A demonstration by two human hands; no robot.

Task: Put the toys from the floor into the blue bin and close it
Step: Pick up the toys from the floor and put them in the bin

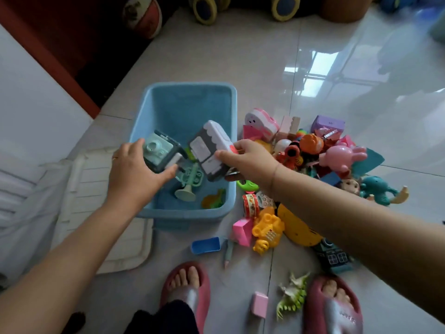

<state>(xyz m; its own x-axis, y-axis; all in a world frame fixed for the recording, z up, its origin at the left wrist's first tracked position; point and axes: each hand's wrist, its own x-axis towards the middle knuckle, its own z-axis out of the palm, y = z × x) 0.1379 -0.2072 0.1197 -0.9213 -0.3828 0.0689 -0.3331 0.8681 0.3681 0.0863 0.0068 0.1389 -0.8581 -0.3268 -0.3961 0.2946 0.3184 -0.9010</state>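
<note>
The open blue bin stands on the tiled floor in the middle of the head view. My left hand grips a mint-green toy camera over the bin's left side. My right hand holds a white and grey toy truck tilted over the bin's right rim. Inside the bin lie a mint toy trumpet and an orange and green toy. A pile of toys covers the floor to the right of the bin. A white lid lies flat on the floor at the bin's left.
Near my slippered feet lie a blue scoop, a yellow toy, a pink block and a green dinosaur. A basketball and a wheeled toy sit at the back. White fabric lies at the left.
</note>
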